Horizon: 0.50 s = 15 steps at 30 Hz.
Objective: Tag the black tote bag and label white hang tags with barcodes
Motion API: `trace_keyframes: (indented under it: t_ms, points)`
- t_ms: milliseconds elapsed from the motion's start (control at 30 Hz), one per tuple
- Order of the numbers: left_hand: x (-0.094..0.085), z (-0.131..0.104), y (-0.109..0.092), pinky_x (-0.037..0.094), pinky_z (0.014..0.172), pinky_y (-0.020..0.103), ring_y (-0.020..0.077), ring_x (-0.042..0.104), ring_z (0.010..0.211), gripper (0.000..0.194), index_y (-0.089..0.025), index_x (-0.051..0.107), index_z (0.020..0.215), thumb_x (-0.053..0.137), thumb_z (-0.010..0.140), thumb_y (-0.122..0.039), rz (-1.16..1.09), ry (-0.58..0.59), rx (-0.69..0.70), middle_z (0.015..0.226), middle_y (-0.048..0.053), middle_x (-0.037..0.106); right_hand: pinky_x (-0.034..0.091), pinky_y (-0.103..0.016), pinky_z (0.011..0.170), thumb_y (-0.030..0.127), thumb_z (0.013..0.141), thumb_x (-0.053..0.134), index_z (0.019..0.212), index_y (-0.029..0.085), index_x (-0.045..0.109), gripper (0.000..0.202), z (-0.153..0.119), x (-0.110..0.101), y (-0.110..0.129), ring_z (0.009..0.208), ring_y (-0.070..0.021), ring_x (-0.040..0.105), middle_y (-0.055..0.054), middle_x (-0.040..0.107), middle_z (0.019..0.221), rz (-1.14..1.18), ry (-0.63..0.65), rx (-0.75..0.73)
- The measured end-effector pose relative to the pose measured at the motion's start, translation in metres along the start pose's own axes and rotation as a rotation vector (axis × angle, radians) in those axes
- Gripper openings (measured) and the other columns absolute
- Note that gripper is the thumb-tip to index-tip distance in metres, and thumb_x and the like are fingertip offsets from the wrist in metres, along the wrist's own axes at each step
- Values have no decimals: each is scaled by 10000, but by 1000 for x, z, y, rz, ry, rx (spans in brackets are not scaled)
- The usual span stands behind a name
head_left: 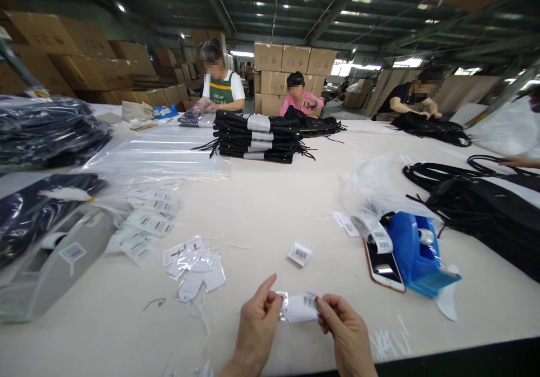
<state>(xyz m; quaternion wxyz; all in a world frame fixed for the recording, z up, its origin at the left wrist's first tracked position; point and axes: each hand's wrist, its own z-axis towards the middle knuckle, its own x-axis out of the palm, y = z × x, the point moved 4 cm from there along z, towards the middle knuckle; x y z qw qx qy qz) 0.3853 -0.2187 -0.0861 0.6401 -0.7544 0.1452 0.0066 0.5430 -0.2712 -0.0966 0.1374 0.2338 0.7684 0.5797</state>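
Note:
Near the table's front edge, my left hand and my right hand hold a small white hang tag between them. My left thumb and fingers pinch its left end, by a clear shiny piece, with the index finger raised. At the right end, my right thumb and fingers grip the tag beside a barcode sticker. A loose barcode label, curled at the edges, lies just beyond my hands. To the left is a pile of white hang tags with strings.
A blue tape dispenser and a phone lie at right, near black bags. A grey dispenser and barcode labels sit left. Stacked black bundles and clear plastic bags lie farther back. Several people work across the table.

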Motion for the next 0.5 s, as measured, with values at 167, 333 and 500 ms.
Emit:
trace_keyframes:
  t_ms: [167,333,500]
  points:
    - [-3,-2,-3,449,704,266,156,546,781,263,-191,629,832,369,813,-153,466,175,613,834,63,635,272,-216,427,482,580,662,571,160,559,338,21,-4,-4,435,-93,383,45,454,436,-198,150,39]
    - [13,-11,8,420,656,289,174,515,716,223,-179,587,782,380,804,-99,747,259,801,802,53,626,216,-247,429,433,624,613,525,195,522,273,27,0,-10,429,-100,336,48,403,428,-269,213,10]
    - [16,-12,9,397,650,323,203,511,738,195,-159,573,779,413,748,-51,824,283,756,825,68,621,186,-271,460,376,693,543,526,202,523,242,26,-2,-13,437,-99,294,47,370,429,-293,156,-26]
